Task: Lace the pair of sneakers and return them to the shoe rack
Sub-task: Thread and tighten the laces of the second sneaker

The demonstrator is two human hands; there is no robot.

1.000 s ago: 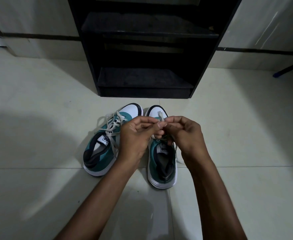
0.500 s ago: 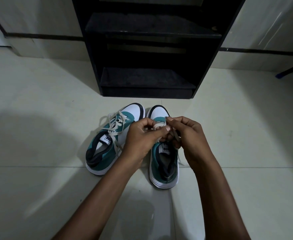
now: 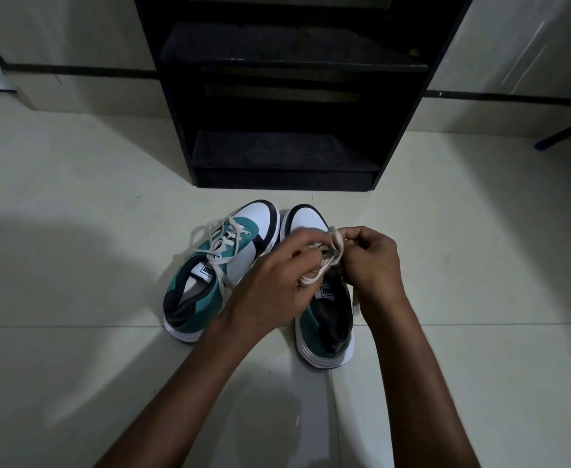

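Two teal, white and black sneakers stand side by side on the floor, toes toward the black shoe rack (image 3: 284, 96). The left sneaker (image 3: 209, 282) has its white lace threaded and loosely tied. Over the tongue of the right sneaker (image 3: 324, 319), my left hand (image 3: 270, 285) and my right hand (image 3: 371, 261) both pinch the white lace (image 3: 328, 261), which loops between my fingertips. My hands hide that shoe's eyelets.
The rack stands against the wall just beyond the shoes, with a low shelf (image 3: 277, 150) and a higher shelf (image 3: 290, 45), both bare. Pale floor tiles surround the shoes. A dark blue-tipped bar (image 3: 567, 131) angles in at the far right.
My hands have drawn slightly apart, and a loop of lace now shows between them above the right sneaker's tongue. Both sneakers stay where they were.
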